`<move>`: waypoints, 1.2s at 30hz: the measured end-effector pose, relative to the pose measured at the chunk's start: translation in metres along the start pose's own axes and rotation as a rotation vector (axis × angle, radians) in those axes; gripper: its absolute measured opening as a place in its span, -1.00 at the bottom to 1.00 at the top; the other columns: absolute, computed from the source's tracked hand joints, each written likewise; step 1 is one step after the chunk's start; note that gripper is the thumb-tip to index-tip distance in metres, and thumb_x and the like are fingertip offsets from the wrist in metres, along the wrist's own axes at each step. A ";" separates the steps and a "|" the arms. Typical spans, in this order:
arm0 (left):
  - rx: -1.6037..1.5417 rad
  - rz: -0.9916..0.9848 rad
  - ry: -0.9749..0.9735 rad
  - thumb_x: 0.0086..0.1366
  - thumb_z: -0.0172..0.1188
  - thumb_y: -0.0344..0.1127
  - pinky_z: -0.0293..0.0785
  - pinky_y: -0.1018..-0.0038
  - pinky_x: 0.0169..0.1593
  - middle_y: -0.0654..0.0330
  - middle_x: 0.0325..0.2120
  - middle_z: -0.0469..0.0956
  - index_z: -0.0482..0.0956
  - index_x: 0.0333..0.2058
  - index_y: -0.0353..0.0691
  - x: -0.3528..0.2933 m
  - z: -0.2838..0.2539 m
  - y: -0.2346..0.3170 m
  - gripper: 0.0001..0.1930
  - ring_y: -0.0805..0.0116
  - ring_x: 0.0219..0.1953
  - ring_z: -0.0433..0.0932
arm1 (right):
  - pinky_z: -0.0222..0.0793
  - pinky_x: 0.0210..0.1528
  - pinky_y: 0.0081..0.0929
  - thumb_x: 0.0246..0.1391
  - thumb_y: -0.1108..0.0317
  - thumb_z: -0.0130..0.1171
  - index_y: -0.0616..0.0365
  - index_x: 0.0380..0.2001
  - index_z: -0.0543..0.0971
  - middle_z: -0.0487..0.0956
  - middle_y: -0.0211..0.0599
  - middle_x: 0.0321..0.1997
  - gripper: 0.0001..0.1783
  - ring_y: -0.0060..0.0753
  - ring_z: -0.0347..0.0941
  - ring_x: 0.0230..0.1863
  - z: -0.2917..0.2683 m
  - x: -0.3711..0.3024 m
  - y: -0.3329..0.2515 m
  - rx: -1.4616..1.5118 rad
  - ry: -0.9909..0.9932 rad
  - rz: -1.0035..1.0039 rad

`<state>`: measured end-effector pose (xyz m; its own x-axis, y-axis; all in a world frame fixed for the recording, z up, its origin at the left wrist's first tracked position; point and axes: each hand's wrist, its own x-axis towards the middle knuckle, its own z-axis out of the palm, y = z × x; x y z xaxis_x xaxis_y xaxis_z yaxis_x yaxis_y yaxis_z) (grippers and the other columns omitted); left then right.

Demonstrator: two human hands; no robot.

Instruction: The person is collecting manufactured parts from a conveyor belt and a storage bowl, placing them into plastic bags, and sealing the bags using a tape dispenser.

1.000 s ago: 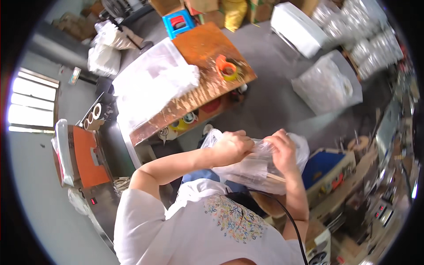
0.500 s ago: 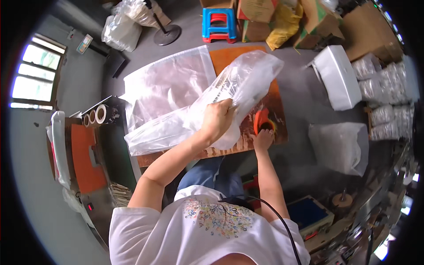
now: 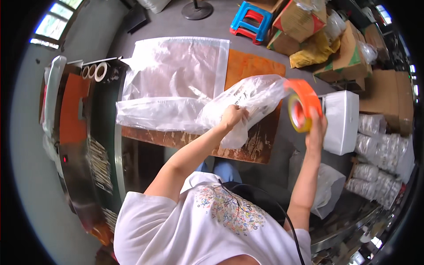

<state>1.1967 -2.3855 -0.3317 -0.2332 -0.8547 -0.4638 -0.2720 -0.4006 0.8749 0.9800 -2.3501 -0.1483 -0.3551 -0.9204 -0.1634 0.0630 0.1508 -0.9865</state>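
Note:
My left hand [image 3: 234, 116] is closed on the gathered part of a clear plastic bag [image 3: 260, 90]; whitish contents with dark print show through it. My right hand [image 3: 315, 128] grips an orange tape dispenser [image 3: 304, 91] with a roll of yellow tape [image 3: 297, 115] in it, slightly blurred, raised by the bag's far right end. I cannot tell whether tape joins the two. Under the bag, a large flat sheet of clear plastic [image 3: 172, 66] covers much of the worn brown table [image 3: 251, 152].
To the left stands a machine with white rolls [image 3: 100, 72] and an orange panel [image 3: 74, 108]. A blue and red stool [image 3: 251, 21] and cardboard boxes [image 3: 300, 20] are at the back. On the right are a white box [image 3: 342, 121] and stacked clear packs [image 3: 380, 145].
My right hand has lifted the tape dispenser off the table and up to the bag's right end. My left hand still grips the bag. The whole view has turned to the right.

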 end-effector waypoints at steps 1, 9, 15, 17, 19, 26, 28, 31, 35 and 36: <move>-0.204 -0.106 -0.070 0.11 0.02 -0.24 0.38 0.43 -0.46 0.07 -0.64 0.55 0.57 -0.57 -0.35 0.003 0.006 -0.004 -0.72 0.27 -0.60 0.52 | 0.25 -0.58 -0.70 0.00 0.11 0.13 0.23 -0.32 0.49 0.46 -0.46 -0.58 -0.64 -0.66 0.36 -0.63 0.029 0.020 -0.012 -0.071 -0.130 -0.037; -0.454 -0.322 0.124 0.11 0.09 -0.32 0.22 0.43 -0.65 0.18 -0.78 0.40 0.51 -0.59 -0.38 0.033 0.030 -0.056 -0.77 0.38 -0.76 0.34 | 0.34 -0.63 -0.51 -0.13 0.18 0.15 0.31 -0.57 0.51 0.49 -0.23 -0.66 -0.67 -0.45 0.41 -0.70 0.204 0.108 0.098 -0.526 -0.686 0.543; -0.718 -0.347 0.129 0.09 0.08 -0.40 0.30 0.40 -0.62 0.07 -0.64 0.49 0.51 -0.52 -0.48 0.034 0.010 -0.079 -0.81 0.32 -0.68 0.43 | 0.31 -0.63 -0.53 -0.05 0.26 0.06 0.27 -0.55 0.50 0.45 -0.31 -0.65 -0.75 -0.56 0.39 -0.68 0.128 0.047 0.046 -0.596 -0.678 0.278; -0.708 -0.315 0.211 0.10 0.09 -0.41 0.35 0.40 -0.60 0.05 -0.64 0.51 0.51 -0.51 -0.50 0.034 0.007 -0.073 -0.81 0.31 -0.67 0.45 | 0.30 -0.67 -0.63 -0.02 0.29 0.07 0.29 -0.37 0.47 0.48 -0.32 -0.57 -0.75 -0.58 0.39 -0.68 0.064 0.000 0.002 -0.496 -0.652 0.261; -0.800 -0.275 0.200 0.10 0.08 -0.43 0.38 0.41 -0.58 0.04 -0.62 0.52 0.50 -0.51 -0.51 0.033 -0.004 -0.070 -0.82 0.28 -0.66 0.48 | 0.34 -0.71 -0.62 -0.03 0.28 0.08 0.34 -0.27 0.46 0.50 -0.28 -0.52 -0.67 -0.55 0.40 -0.69 -0.004 -0.045 -0.025 -0.545 -0.547 0.335; -0.838 -0.256 0.030 0.10 0.01 -0.47 0.43 0.39 -0.55 0.02 -0.62 0.52 0.50 -0.50 -0.46 0.023 -0.006 -0.045 -0.85 0.21 -0.61 0.52 | 0.35 -0.65 -0.41 -0.02 0.18 0.09 0.27 -0.58 0.52 0.48 -0.15 -0.72 -0.68 -0.30 0.44 -0.73 -0.044 -0.080 0.112 -0.825 -0.299 0.468; -0.528 -0.166 0.190 0.10 0.00 -0.43 0.41 0.43 -0.54 0.03 -0.64 0.52 0.51 -0.50 -0.46 0.023 -0.007 -0.054 -0.82 0.27 -0.62 0.49 | 0.42 -0.40 -0.25 -0.11 0.07 0.12 0.26 -0.57 0.55 0.54 -0.04 -0.57 -0.61 -0.12 0.52 -0.51 -0.019 -0.060 0.163 -1.468 -0.541 0.062; -0.570 -0.099 0.048 0.09 -0.02 -0.40 0.39 0.47 -0.53 0.05 -0.64 0.52 0.53 -0.50 -0.43 0.026 -0.040 -0.042 -0.80 0.33 -0.64 0.47 | 0.40 -0.21 -0.17 -0.15 0.07 0.12 0.21 -0.43 0.58 0.55 0.01 -0.37 -0.61 -0.06 0.50 -0.31 -0.054 -0.082 0.212 -1.626 -0.579 0.303; 0.105 -0.160 -0.210 0.14 -0.01 -0.24 0.39 0.49 -0.52 0.21 -0.65 0.56 0.59 -0.50 -0.34 0.022 -0.056 0.013 -0.71 0.40 -0.61 0.49 | 0.36 -0.30 -0.16 -0.11 0.13 0.15 0.18 -0.45 0.47 0.53 0.00 -0.42 -0.69 -0.06 0.47 -0.35 -0.027 -0.112 0.212 -1.447 -0.154 0.282; 0.110 -0.157 -0.213 0.14 -0.01 -0.24 0.39 0.49 -0.52 0.21 -0.65 0.56 0.59 -0.50 -0.34 0.027 -0.058 0.026 -0.71 0.40 -0.61 0.49 | 0.36 -0.30 -0.16 -0.11 0.13 0.15 0.18 -0.45 0.47 0.53 0.00 -0.42 -0.69 -0.06 0.47 -0.35 -0.018 -0.111 0.219 -1.443 -0.148 0.283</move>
<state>1.2376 -2.4383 -0.3139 -0.3683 -0.6917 -0.6213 -0.4173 -0.4741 0.7753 1.0162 -2.2080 -0.3457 -0.3879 -0.8141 -0.4322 -0.8803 0.4662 -0.0880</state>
